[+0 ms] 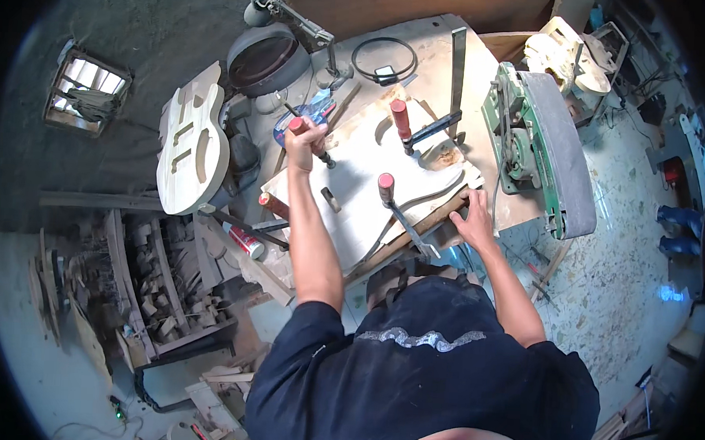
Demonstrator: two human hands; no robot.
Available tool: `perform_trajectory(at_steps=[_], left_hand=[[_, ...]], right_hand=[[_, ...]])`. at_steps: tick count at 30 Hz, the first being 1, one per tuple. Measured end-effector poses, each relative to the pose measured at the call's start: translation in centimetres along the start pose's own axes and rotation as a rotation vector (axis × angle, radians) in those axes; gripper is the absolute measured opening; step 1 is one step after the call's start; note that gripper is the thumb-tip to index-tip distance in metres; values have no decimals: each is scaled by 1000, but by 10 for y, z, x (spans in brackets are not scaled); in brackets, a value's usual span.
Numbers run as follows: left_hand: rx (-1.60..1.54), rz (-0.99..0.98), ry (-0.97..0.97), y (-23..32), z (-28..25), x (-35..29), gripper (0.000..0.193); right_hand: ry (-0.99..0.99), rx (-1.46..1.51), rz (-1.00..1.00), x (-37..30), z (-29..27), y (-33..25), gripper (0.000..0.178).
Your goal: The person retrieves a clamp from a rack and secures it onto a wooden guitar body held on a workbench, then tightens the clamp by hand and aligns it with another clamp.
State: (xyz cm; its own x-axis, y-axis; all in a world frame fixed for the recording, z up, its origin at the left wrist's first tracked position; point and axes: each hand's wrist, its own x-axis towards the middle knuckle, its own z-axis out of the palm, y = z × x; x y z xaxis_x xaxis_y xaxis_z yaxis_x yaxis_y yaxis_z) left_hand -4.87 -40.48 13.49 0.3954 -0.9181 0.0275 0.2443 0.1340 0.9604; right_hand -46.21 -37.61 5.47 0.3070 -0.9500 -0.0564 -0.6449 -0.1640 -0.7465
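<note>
A pale wooden board (pixel 362 181) lies on the workbench (pixel 431 50), held down by several bar clamps with red handles. My left hand (pixel 304 145) is shut on the red handle of the clamp at the board's far left corner. My right hand (pixel 472 217) presses on the near right edge of the board, fingers spread over a wooden strip (pixel 415 232) there. Another red-handled clamp (pixel 387 188) stands between my hands and a third (pixel 401 118) sits farther back.
A green belt sander (pixel 541 142) stands right of the board. An unfinished guitar body (pixel 192 142) leans at the left, another (pixel 564 52) at the back right. A lamp (pixel 261 4), a round dark bowl (pixel 263 59) and a crate of wood offcuts (pixel 165 283) surround the bench.
</note>
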Motion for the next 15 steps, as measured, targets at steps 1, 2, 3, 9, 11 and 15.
perform_trajectory(at_steps=[1, 2, 3, 9, 11, 15], left_hand=[[-77, -50, -222, -1, -13, 6, 30], [-72, -46, -222, 2, -18, 6, 30], [-77, -74, -270, 3, -21, 6, 31], [548, 204, 706, -19, 17, -1, 28], [682, 362, 1021, -13, 72, -5, 33], [642, 333, 952, -20, 44, 5, 19]], right_hand=[[-3, 2, -6, 0, -1, 0, 48], [-2, 6, -10, 1, 0, 0, 48], [-19, 13, -1, 2, 1, 1, 48], [7, -1, -40, 6, 5, -4, 48], [6, -19, -4, 2, 1, 2, 48], [0, -14, -24, 0, 5, 0, 47]])
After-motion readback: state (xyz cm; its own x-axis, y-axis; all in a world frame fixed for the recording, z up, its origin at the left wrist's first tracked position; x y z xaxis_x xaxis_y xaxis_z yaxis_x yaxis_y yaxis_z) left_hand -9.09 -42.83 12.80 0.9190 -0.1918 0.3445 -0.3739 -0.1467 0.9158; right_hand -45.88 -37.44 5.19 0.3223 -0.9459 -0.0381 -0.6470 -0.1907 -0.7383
